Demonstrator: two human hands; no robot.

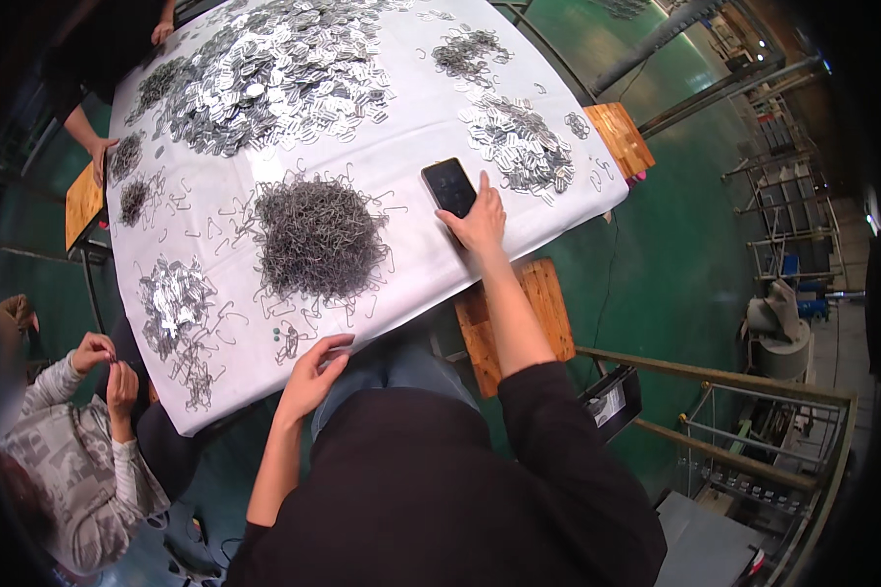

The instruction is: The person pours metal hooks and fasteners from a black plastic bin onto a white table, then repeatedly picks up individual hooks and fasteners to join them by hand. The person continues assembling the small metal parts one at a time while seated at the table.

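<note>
In front of me stands a table (411,249) covered with a white cloth, its wooden edges showing at the corners. On the cloth lie a dense heap of grey wire hooks (318,235) in the middle, a wide spread of flat silvery metal pieces (264,73) at the far side, and smaller piles (514,142) towards the right. A black phone (448,186) lies flat near the right edge.
</note>
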